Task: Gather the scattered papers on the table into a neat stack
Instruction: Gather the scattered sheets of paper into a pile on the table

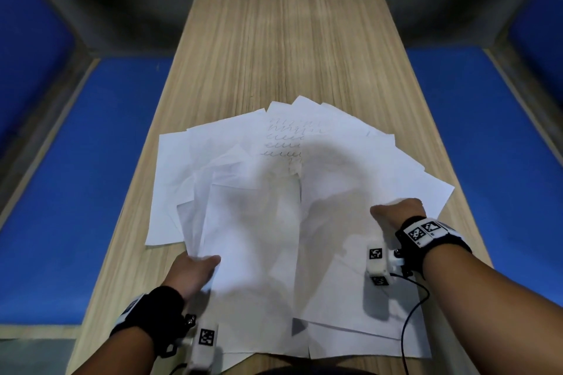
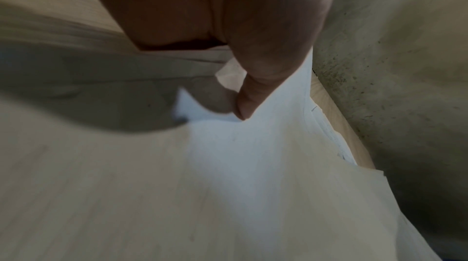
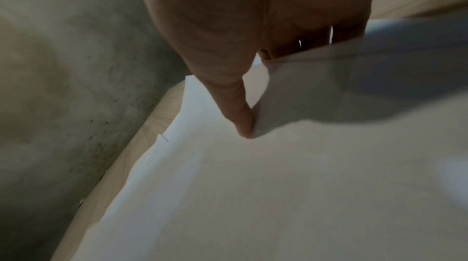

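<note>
Dim, blurred, wide-angle edge distortion

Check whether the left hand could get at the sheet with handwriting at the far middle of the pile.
Probably yes. The handwritten sheet lies uncovered on top with nothing standing before it, but the left hand already pinches the near papers and would have to let go first.

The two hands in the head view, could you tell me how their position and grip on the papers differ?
The left hand sits nearer the person, at the left edge of the papers, thumb on top of a lifted bundle. The right hand reaches farther out on the right side, its fingers tucked under raised sheets. Both pinch paper between thumb and fingers, and both wear black wrist bands with markers.
</note>
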Demonstrator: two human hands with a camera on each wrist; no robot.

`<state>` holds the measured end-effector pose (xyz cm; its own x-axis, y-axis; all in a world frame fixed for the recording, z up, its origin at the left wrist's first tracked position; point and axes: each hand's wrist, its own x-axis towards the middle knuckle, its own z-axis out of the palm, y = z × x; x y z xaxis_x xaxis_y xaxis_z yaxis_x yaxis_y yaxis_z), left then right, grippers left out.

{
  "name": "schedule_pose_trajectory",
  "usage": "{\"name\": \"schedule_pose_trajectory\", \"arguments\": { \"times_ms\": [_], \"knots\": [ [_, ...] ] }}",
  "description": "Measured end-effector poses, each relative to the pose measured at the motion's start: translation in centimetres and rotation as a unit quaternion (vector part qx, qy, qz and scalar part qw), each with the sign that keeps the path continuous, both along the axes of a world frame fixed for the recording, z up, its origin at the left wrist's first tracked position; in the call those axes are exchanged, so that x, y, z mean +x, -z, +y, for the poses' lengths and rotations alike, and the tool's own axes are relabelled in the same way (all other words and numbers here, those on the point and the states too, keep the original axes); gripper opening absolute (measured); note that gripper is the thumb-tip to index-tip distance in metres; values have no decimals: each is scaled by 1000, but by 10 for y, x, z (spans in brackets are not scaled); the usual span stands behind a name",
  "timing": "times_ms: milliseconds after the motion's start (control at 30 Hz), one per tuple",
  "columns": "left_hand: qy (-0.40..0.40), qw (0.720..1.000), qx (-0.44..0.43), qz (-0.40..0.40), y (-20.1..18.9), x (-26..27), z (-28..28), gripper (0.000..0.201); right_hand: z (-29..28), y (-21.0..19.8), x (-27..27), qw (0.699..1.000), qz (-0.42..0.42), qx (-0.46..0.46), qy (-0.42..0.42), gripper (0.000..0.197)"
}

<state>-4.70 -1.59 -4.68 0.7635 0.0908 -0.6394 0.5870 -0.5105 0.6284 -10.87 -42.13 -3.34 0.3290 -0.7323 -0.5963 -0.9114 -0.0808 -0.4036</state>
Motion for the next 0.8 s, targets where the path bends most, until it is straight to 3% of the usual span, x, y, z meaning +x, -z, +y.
{"name": "schedule_pose_trajectory", "arguments": {
  "times_ms": [100, 267, 467, 633, 700, 800],
  "knots": [
    [-5, 1000, -4, 3, 1, 0, 0, 13, 8, -3, -7, 999, -31, 16, -38, 15],
    [-5, 1000, -7, 7, -4, -2, -2, 15, 20, -22, -17, 988, -125, -32, -85, 8],
    [-1, 1000, 4, 11, -10, -4, -1, 21, 22, -99, -39, 935, -304, -51, -173, 9],
    [1, 1000, 8, 13, -14, -4, -3, 20, 27, -167, -33, 879, -448, 34, -158, 16],
    [5, 1000, -1, 21, -17, -4, -3, 17, 34, -177, -20, 870, -461, 62, -163, 23],
    [33, 999, -28, 33, -34, -4, -2, 21, 47, -165, 6, 868, -460, 129, -138, 16]
  ]
}}
